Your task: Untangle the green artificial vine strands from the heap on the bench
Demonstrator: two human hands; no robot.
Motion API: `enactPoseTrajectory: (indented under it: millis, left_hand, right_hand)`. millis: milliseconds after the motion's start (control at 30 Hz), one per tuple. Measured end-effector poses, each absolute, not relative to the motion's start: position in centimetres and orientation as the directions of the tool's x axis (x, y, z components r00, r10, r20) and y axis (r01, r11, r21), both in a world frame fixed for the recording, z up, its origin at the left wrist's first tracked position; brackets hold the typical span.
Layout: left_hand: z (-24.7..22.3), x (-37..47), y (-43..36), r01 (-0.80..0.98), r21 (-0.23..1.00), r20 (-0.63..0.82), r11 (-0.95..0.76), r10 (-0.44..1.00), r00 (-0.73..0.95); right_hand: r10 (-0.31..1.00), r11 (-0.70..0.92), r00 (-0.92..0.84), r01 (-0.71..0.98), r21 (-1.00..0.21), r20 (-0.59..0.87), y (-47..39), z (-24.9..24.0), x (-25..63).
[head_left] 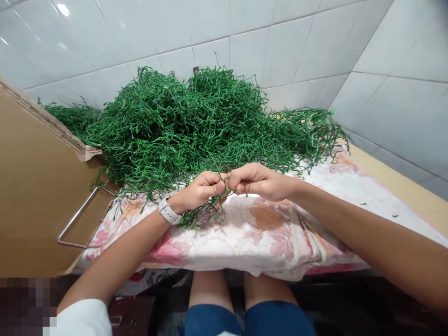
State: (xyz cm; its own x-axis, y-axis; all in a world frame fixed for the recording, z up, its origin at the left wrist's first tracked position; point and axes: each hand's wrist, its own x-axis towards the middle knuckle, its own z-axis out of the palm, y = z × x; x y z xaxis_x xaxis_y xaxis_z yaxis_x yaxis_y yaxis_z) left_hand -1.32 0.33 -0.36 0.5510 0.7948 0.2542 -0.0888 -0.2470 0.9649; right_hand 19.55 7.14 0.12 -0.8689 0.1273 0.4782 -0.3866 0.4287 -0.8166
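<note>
A big heap of thin green plastic stems [196, 121] lies on the cloth-covered table in front of me. My left hand [206, 189], with a white watch [169, 211] on its wrist, is closed with thumb and finger pressed around green stems. Touching it, my right hand [257, 182] pinches part of the same stems between thumb and forefinger. A small bunch of green stems [199, 215] hangs below my left hand onto the cloth. The fingers hide exactly where the stems are gripped.
A floral cloth [273, 228] covers the wooden table [395, 175]. At the left stands a cardboard box [38, 186], with a bent metal rod [75, 214] beside it. A white tiled wall [290, 42] closes off the back and right. Small green scraps lie at the right.
</note>
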Motion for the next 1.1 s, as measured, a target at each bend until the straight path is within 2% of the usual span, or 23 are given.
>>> enactPoseTrajectory:
  millis: [167, 300, 400, 467, 600, 667, 767, 833, 900, 1000, 1033, 1100]
  left_hand:
    - [-0.2, -0.6, -0.3, -0.163, 0.969, 0.244, -0.183, 0.783, 0.572]
    - [0.3, -0.2, -0.7, -0.276, 0.954, 0.261, -0.116, 0.774, 0.576]
    - [0.6, -0.4, -0.5, -0.368, 0.928, 0.262, -0.063, 0.811, 0.523]
    - [0.7, -0.6, -0.1, -0.371, 0.927, 0.223, -0.056, 0.877, 0.426]
    - [0.8, -0.8, 0.7, -0.369, 0.929, 0.113, -0.015, 0.963, 0.244]
    - [0.9, -0.8, 0.8, -0.365, 0.931, 0.070, 0.006, 0.978, 0.194]
    - [1.1, -0.6, 0.9, -0.345, 0.938, 0.038, 0.019, 0.987, 0.157]
    - [1.1, -0.5, 0.8, -0.336, 0.942, 0.043, 0.013, 0.987, 0.157]
    - [1.0, -0.5, 0.8, -0.329, 0.944, 0.050, 0.004, 0.987, 0.155]
    - [1.0, -0.6, 0.8, -0.322, 0.947, 0.070, -0.024, 0.989, 0.132]
    - [0.9, -0.6, 0.8, -0.318, 0.947, 0.073, -0.029, 0.989, 0.127]
    - [0.9, -0.6, 0.7, -0.310, 0.950, 0.069, -0.028, 0.990, 0.122]
  right_hand:
    - [0.079, 0.325, -0.872, -0.435, -0.840, 0.482, 7.2, -0.5, 19.8]
    - [0.066, 0.081, -0.843, -0.529, -0.845, 0.534, 6.5, -1.0, 19.4]
    - [0.211, -0.073, -0.857, -0.493, -0.867, 0.470, 6.3, -0.4, 19.4]
    - [0.325, -0.105, -0.839, -0.491, -0.865, 0.437, 6.5, 0.6, 19.9]
    - [0.527, -0.054, -0.722, -0.555, -0.830, 0.448, 7.3, 3.1, 21.3]
    - [0.647, 0.047, -0.621, -0.547, -0.836, 0.443, 7.8, 3.6, 21.7]
    - [0.810, 0.272, -0.402, -0.386, -0.881, 0.426, 9.0, 3.0, 21.5]
    - [0.849, 0.370, -0.306, -0.237, -0.898, 0.430, 10.0, 1.8, 21.2]
    - [0.847, 0.486, -0.242, -0.008, -0.874, 0.473, 10.9, 0.5, 20.9]
    - [0.783, 0.609, -0.203, 0.446, -0.656, 0.589, 11.3, -0.9, 20.7]
    - [0.764, 0.615, -0.213, 0.528, -0.587, 0.609, 11.1, -1.0, 20.7]
    - [0.744, 0.626, -0.246, 0.582, -0.520, 0.622, 10.4, -0.8, 20.7]
